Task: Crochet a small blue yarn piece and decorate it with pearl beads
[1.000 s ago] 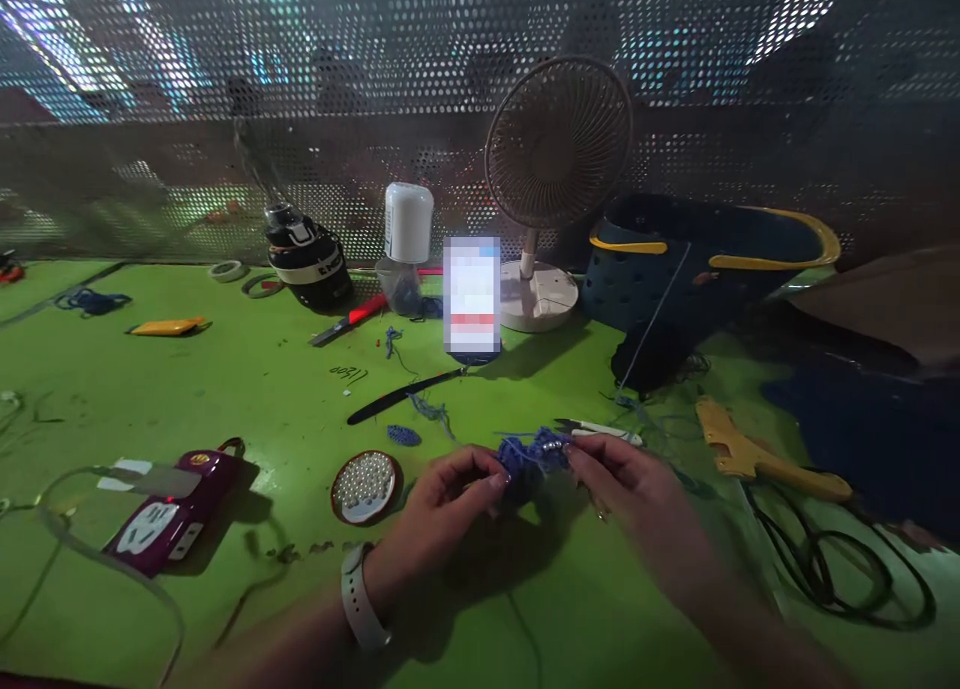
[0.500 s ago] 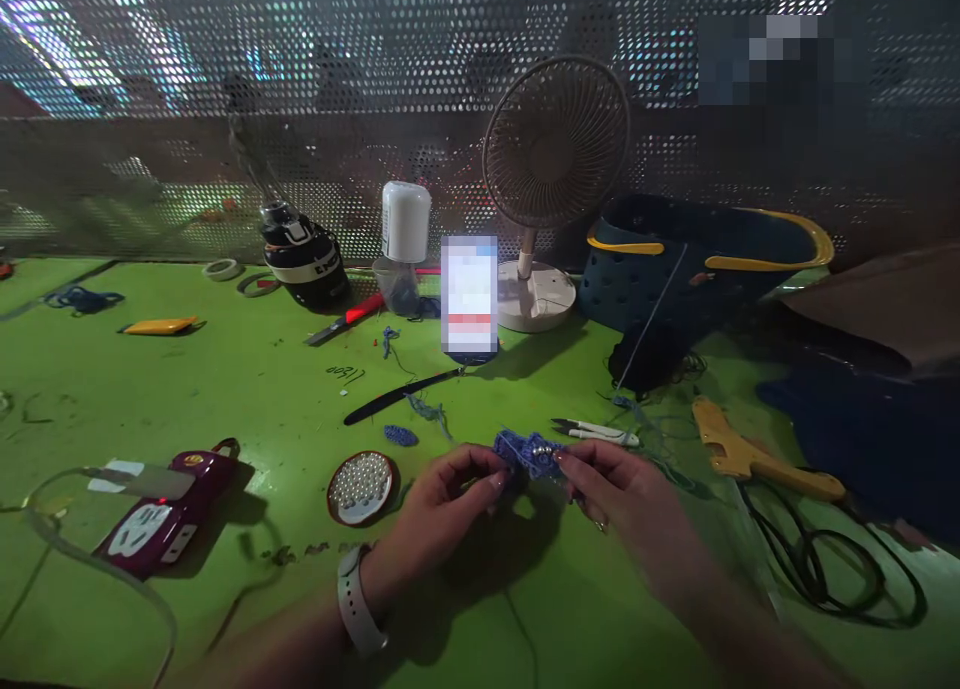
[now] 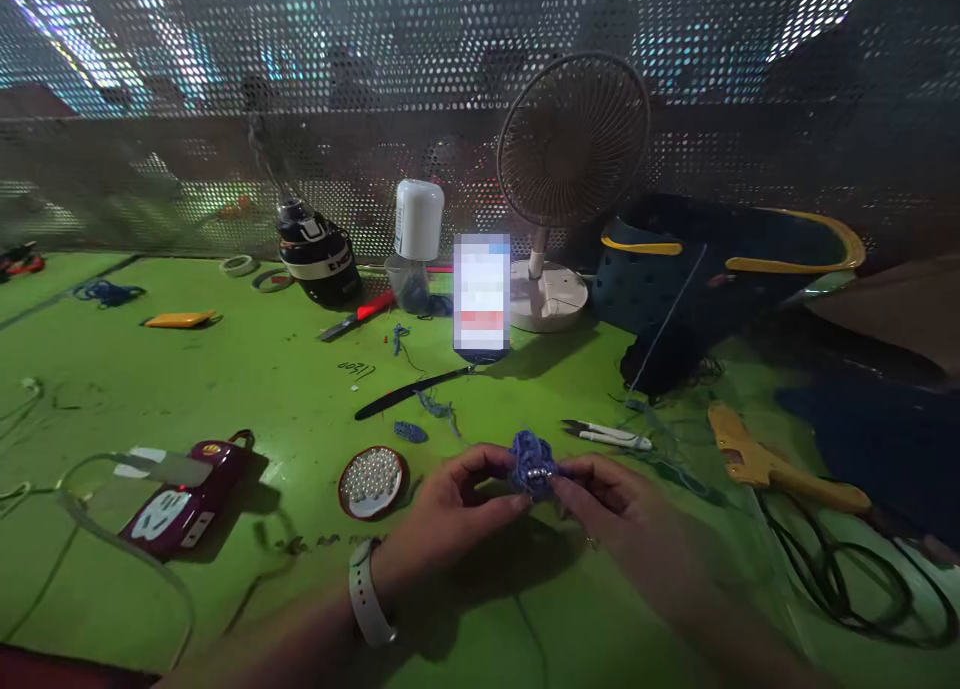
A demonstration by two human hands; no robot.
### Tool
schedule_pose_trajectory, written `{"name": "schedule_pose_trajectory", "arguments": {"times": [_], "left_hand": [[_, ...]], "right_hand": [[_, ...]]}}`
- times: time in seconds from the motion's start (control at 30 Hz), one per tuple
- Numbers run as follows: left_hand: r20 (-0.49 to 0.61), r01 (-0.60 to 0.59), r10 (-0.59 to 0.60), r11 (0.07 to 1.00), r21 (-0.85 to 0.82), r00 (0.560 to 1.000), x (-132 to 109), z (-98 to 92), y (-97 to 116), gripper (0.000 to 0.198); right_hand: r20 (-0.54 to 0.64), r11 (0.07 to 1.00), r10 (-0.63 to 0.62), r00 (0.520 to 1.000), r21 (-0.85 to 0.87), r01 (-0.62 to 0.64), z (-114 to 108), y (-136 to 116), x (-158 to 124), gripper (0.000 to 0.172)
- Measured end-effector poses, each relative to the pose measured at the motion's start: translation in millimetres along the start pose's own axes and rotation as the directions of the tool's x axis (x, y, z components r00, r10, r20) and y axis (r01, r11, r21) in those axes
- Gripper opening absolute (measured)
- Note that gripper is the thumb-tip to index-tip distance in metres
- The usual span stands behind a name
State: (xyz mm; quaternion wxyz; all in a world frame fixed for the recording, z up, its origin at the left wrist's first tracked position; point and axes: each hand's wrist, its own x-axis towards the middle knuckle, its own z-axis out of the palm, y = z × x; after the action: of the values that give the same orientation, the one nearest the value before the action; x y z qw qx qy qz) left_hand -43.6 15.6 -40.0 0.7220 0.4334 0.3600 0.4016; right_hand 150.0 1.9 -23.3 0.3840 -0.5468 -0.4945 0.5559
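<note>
A small blue crocheted piece with pale beads on it is pinched between both hands just above the green table. My left hand, with a white watch on its wrist, grips the piece's left side, fingers closed. From the right, my right hand pinches it near the beads, a ring showing on one finger. A round lid of white beads lies just left of my left hand. White thread snips lie just beyond my right hand.
Behind stand a phone, a small fan, a white-capped jar and a dark blue basket. A yellow glue gun with a black cord lies right. A maroon case sits left. A perforated screen closes the back.
The crocheted piece has been bunched smaller between my fingertips, and my hands have drawn closer together. The view shifted slightly right.
</note>
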Motion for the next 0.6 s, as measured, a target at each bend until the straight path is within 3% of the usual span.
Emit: {"name": "schedule_pose_trajectory", "arguments": {"times": [0.23,0.47,0.53,0.6], "left_hand": [[-0.037,-0.036,0.037,0.999,0.027,0.999,1.1,0.5,-1.8,0.023],[-0.024,-0.085,0.086,0.996,0.039,0.996,2.4,-1.9,-6.7,0.024],[-0.026,-0.093,0.096,0.991,0.097,0.995,1.1,-5.1,-5.6,0.021],[-0.017,-0.101,0.105,0.982,0.157,0.994,-0.2,-7.8,-2.6,0.017]], "right_hand": [[0.005,0.949,-0.172,0.985,-0.266,0.167,-0.6,6.7,-2.1,0.02],[0.044,0.901,-0.261,0.964,-0.348,0.26,0.6,6.1,-3.4,0.018],[0.106,0.857,-0.308,0.946,-0.4,0.324,-0.8,3.4,-4.0,0.015],[0.2,0.749,-0.41,0.89,-0.482,0.454,-4.1,-1.3,-3.6,0.013]]}}
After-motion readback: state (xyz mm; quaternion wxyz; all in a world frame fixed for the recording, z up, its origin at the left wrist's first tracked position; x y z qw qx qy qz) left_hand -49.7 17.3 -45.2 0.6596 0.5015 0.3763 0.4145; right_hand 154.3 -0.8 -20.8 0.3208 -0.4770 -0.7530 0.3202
